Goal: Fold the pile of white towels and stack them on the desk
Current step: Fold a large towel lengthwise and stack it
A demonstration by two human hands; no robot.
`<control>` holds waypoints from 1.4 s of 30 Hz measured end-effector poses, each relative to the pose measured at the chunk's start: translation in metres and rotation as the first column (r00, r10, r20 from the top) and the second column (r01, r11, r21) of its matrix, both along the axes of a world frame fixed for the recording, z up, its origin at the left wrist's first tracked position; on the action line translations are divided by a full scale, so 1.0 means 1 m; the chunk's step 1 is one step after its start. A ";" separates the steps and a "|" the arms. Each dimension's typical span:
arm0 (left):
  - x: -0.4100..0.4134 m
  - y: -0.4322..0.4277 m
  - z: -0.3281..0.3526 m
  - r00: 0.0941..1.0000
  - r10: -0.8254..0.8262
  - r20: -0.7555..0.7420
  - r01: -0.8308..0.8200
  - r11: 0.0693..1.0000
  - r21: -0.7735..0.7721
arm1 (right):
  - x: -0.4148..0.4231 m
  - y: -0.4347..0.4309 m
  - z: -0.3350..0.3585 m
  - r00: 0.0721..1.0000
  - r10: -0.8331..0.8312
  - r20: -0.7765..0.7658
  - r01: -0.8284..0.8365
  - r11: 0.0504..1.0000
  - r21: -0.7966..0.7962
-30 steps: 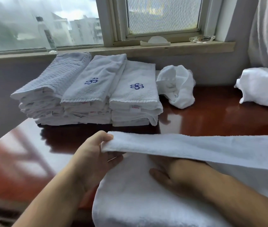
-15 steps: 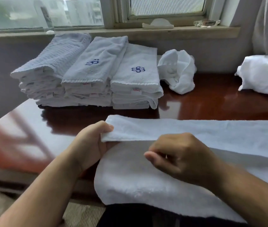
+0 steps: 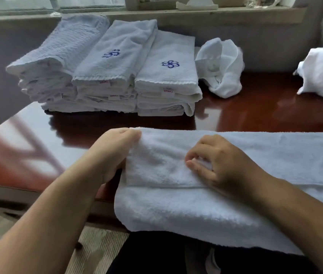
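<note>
A long white towel lies across the near edge of the glossy red-brown desk, folded lengthwise, its lower layer hanging over the front edge. My left hand pinches the folded towel's left end at its far corner. My right hand rests on top of the folded layer with fingers curled, pinching a bit of the cloth. Three stacks of folded white towels stand at the back left, two topped with a blue emblem.
A crumpled white towel lies right of the stacks. Another heap of white cloth sits at the far right. A window sill runs behind the desk. Floor shows at the lower left.
The raised towel flap has come down flat onto the lower layer. My right hand came out from under it and now lies on top. The view tilted down.
</note>
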State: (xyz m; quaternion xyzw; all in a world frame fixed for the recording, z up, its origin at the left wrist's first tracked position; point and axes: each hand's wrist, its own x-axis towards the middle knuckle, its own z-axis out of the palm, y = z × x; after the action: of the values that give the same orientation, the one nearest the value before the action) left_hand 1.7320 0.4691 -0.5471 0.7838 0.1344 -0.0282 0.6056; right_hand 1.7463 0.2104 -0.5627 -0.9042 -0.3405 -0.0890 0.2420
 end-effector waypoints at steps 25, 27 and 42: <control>0.016 -0.062 -0.033 0.892 -0.433 -0.130 0.301 0.354 0.885 | 0.032 -0.034 -0.011 0.736 -0.655 -0.170 0.508 0.701 -0.500; 0.031 -0.056 -0.034 0.892 -0.439 -0.108 0.275 0.338 0.900 | 0.045 -0.031 -0.012 0.733 -0.661 -0.163 0.521 0.698 -0.491; 0.008 -0.033 -0.011 0.770 -0.549 0.324 0.055 0.564 0.824 | 0.030 -0.007 0.003 0.981 -0.180 0.077 0.175 0.982 0.067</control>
State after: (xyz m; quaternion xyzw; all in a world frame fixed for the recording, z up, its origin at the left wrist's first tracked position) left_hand 1.7399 0.4366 -0.5580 0.9488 -0.1908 0.1500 0.2023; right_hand 1.7768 0.2031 -0.5599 -0.9188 -0.2655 -0.1576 0.2459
